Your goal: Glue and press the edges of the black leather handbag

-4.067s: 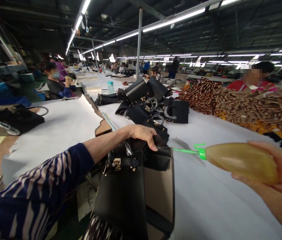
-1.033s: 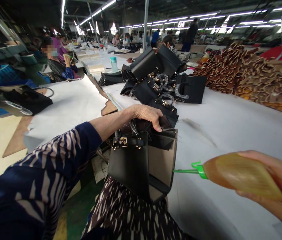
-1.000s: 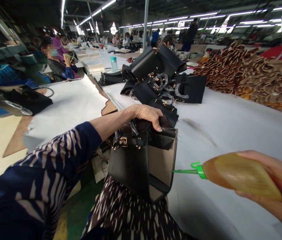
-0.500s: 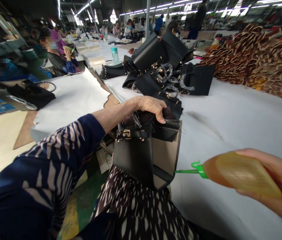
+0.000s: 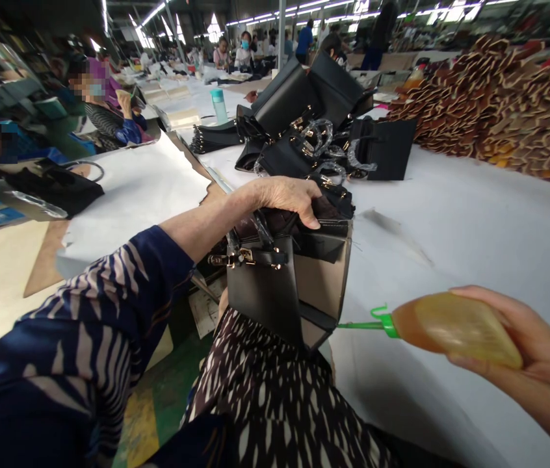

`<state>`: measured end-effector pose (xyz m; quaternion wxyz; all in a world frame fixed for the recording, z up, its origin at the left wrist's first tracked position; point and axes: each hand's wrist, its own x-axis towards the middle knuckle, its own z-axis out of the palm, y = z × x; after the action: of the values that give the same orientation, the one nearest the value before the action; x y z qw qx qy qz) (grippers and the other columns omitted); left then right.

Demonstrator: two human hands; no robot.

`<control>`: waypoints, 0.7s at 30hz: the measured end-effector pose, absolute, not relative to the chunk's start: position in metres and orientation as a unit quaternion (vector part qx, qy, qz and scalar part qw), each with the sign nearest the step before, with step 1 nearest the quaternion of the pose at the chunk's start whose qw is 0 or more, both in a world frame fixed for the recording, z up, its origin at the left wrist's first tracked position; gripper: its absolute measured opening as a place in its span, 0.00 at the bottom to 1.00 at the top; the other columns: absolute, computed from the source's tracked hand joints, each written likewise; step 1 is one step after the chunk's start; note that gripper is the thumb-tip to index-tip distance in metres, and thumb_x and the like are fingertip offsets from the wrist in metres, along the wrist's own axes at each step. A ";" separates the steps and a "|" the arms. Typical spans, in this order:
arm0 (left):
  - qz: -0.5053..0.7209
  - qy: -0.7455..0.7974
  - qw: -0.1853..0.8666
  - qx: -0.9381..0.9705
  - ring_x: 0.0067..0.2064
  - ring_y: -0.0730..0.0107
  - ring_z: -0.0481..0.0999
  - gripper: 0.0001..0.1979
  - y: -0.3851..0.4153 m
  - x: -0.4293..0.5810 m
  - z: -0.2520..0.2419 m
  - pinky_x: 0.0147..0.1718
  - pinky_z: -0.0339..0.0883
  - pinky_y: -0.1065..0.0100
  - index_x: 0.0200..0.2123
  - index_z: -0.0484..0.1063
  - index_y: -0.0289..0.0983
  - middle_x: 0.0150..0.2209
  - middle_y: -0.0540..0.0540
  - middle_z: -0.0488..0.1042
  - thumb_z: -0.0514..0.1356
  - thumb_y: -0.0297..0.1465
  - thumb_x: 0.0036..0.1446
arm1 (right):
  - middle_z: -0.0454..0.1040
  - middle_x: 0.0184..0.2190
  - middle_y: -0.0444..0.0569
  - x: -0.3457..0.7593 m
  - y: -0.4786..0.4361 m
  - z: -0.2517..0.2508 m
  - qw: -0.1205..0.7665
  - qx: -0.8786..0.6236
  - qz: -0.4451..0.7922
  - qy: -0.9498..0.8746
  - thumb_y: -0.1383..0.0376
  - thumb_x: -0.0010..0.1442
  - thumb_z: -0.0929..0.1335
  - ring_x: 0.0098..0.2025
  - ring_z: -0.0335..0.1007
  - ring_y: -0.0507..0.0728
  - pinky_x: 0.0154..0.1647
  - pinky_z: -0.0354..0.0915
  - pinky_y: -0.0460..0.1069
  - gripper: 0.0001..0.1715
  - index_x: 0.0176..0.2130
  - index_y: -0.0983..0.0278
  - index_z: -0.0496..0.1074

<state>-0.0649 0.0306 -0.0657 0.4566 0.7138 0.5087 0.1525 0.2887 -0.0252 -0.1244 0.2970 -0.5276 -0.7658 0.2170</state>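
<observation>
Bottle (image 5: 455, 323) sits in the right hand (image 5: 543, 377), grip closed around it, green nozzle (image 5: 360, 324) pointing left along the bottle's long axis, tip touching the handbag (image 5: 285, 286) side. Left hand (image 5: 285, 198) clamps the handbag's top at the surface (image 5: 450, 240) edge.

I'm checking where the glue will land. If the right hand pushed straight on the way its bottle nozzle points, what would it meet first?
Most likely the tan side panel of the black handbag: the right hand aims the squeeze bottle leftward, its green nozzle tip almost touching it. Depth is uncertain.
</observation>
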 end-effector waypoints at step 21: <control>0.160 0.547 -0.185 0.801 0.37 0.65 0.69 0.12 -0.032 -0.017 -0.060 0.31 0.62 0.68 0.37 0.67 0.35 0.36 0.46 0.71 0.50 0.18 0.51 | 0.73 0.40 0.43 0.294 0.002 -0.154 0.480 -0.540 0.369 -0.584 0.52 0.44 0.74 0.37 0.72 0.59 0.38 0.69 0.49 0.37 0.52 0.53 0.64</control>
<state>-0.0168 -0.0322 -0.0601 -0.1845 0.8007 0.5471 0.1596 0.2935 0.0022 -0.1544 0.4805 -0.5404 -0.5837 0.3694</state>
